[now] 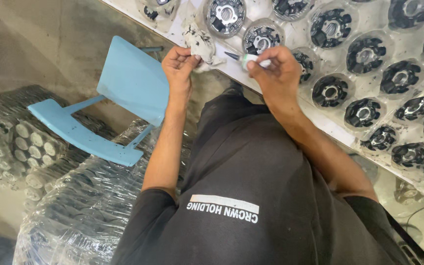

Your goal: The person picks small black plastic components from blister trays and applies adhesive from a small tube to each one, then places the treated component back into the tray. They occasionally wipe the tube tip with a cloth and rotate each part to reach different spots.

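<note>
A light blue plastic chair (123, 93) stands on a bare grey concrete floor (50, 44), just off the white tabletop's (320, 122) near edge. Clear-wrapped stacks of round dark parts (74, 206) crowd the floor beside the chair, under flat, even light.

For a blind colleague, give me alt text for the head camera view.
A person's left hand pinches a dirty white rag while the right hand holds a small pointed tool, beside a clear tray of round black parts; a blue chair stands left.
</note>
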A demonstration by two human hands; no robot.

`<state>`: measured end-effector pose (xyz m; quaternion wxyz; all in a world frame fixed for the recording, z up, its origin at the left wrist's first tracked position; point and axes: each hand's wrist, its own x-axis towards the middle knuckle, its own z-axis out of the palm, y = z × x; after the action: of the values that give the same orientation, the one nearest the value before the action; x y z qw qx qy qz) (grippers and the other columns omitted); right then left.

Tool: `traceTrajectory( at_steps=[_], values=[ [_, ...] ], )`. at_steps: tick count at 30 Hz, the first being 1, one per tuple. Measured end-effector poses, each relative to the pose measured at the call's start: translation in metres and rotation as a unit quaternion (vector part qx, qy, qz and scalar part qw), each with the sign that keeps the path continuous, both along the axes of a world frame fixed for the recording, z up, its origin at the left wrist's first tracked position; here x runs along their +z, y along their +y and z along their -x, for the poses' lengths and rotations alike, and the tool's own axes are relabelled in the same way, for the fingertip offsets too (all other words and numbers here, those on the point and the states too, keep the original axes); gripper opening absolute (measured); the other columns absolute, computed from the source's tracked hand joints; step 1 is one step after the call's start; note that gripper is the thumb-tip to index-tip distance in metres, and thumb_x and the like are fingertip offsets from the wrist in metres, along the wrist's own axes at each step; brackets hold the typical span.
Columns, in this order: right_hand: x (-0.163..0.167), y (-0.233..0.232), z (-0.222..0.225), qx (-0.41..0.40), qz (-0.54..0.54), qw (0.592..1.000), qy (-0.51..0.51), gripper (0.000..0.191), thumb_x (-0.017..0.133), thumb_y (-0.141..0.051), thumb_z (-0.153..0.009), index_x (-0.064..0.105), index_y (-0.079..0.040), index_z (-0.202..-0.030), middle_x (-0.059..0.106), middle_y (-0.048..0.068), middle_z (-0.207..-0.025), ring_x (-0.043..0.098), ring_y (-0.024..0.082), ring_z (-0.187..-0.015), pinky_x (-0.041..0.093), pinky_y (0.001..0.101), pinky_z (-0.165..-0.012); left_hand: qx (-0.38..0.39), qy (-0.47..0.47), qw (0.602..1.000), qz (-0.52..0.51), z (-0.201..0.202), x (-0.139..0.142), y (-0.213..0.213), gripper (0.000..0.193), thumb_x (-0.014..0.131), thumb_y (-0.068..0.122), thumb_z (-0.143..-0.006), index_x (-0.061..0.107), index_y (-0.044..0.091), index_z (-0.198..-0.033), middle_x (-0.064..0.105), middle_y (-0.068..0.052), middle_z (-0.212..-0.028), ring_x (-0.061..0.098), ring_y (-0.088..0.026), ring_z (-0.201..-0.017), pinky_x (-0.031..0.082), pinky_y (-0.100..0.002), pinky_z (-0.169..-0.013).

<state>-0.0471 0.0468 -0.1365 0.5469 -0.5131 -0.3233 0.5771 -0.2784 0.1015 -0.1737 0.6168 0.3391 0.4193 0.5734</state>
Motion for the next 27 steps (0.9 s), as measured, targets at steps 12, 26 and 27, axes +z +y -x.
traceTrajectory(
  at_steps=[12,26,27],
  values=[
    [-0.034,0.018,0.022,0.062,0.049,0.996,0.046,0.026,0.079,0.002,-0.092,0.057,-0.003,-0.104,0.072,0.007,-0.095,0.067,0.007,-0.074,0.057,0.0225,-0.064,-0.060,-0.124,0.979,0.150,-0.022,0.012,-0.019,0.046,0.069,-0.004,-0.097,0.056,-0.005,-0.141,0.073,-0.013,-0.122,0.072,-0.018,-0.105,0.059,-0.031,-0.091],
    [-0.010,0.018,0.006,0.061,0.064,0.994,0.056,0.029,0.081,-0.001,-0.091,0.060,-0.001,-0.109,0.072,0.007,-0.095,0.072,0.009,-0.082,0.064,0.0260,-0.075,-0.100,0.156,0.978,-0.095,-0.025,0.030,-0.006,0.023,0.068,-0.017,-0.094,0.071,-0.005,-0.113,0.068,-0.009,-0.120,0.066,-0.016,-0.111,0.054,-0.029,-0.100],
    [-0.007,0.017,0.004,0.074,0.069,0.995,0.010,0.028,0.082,-0.002,-0.091,0.061,-0.001,-0.109,0.074,0.008,-0.094,0.072,0.009,-0.080,0.062,0.0247,-0.073,-0.095,0.159,0.980,-0.078,-0.025,0.038,-0.004,0.023,0.069,-0.016,-0.093,0.071,-0.004,-0.112,0.069,-0.008,-0.114,0.067,-0.014,-0.106,0.055,-0.028,-0.096]
  ],
)
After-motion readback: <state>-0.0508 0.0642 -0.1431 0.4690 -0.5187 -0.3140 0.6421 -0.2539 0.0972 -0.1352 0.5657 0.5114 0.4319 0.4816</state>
